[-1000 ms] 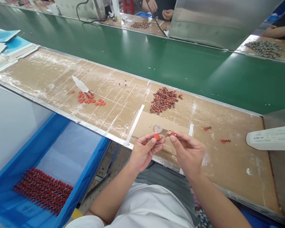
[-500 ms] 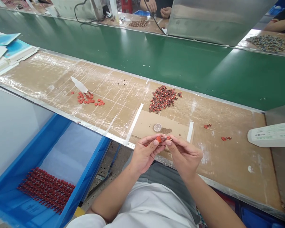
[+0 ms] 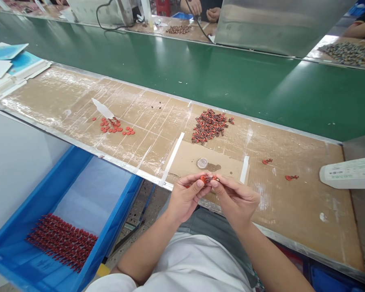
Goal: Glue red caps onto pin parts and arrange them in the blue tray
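My left hand (image 3: 185,198), fingers closed, grips a small figurine (image 3: 203,179) by its round red base. The thumb and fingertips of my right hand (image 3: 235,198) pinch the dark-and-red upper end of the same piece. Both hands meet over the front edge of the table, and the fingers cover much of the figurine. Just beyond them, a small round clear dish (image 3: 202,163) sits on a cardboard sheet (image 3: 185,156) beside a dark wet stain. Farther back lies a pile of small red-and-black pieces (image 3: 209,126).
Red discs (image 3: 111,125) lie near a white strip at left. Two red-based figurines (image 3: 291,177) lie at right, near a white bottle (image 3: 349,172). A blue bin (image 3: 112,211) at lower left holds rows of red figurines (image 3: 63,241). Behind runs a green belt (image 3: 170,65); a co-worker's hands (image 3: 213,14) show beyond.
My hands stay together on the figurine; the right fingertips have shifted very slightly toward the left hand. The whole view has moved a little.
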The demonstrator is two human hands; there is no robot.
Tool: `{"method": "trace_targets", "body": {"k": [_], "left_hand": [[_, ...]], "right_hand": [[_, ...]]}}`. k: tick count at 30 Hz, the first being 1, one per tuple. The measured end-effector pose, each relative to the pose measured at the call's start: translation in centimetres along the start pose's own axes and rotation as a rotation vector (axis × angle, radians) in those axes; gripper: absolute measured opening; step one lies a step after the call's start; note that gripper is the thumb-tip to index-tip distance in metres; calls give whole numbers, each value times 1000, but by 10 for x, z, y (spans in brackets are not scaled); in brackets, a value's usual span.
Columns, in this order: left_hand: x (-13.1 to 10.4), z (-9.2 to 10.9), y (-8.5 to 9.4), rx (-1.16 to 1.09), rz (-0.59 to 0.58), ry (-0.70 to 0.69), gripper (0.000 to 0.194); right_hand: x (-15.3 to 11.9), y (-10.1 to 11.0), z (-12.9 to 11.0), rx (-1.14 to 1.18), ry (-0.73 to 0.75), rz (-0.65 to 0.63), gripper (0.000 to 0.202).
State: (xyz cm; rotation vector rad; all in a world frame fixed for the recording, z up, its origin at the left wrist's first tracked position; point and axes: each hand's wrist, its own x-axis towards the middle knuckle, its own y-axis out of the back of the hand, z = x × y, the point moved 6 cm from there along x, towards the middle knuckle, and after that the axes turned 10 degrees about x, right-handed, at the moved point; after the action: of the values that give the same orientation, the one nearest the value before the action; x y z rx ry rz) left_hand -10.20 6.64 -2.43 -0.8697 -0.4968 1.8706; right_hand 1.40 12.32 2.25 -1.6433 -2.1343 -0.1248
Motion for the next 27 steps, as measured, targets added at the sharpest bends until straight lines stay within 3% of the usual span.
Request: {"method": "trace_targets", "body": {"k": [17,27], "left_hand": [[-3,5,-4,47,18,-62,23],[-4,15,-17,165,-38,-150,18]], "right_hand": [[-4,1,1,-10,31,-41,31],[3,10,-12,-110,200,-103,35]]}}
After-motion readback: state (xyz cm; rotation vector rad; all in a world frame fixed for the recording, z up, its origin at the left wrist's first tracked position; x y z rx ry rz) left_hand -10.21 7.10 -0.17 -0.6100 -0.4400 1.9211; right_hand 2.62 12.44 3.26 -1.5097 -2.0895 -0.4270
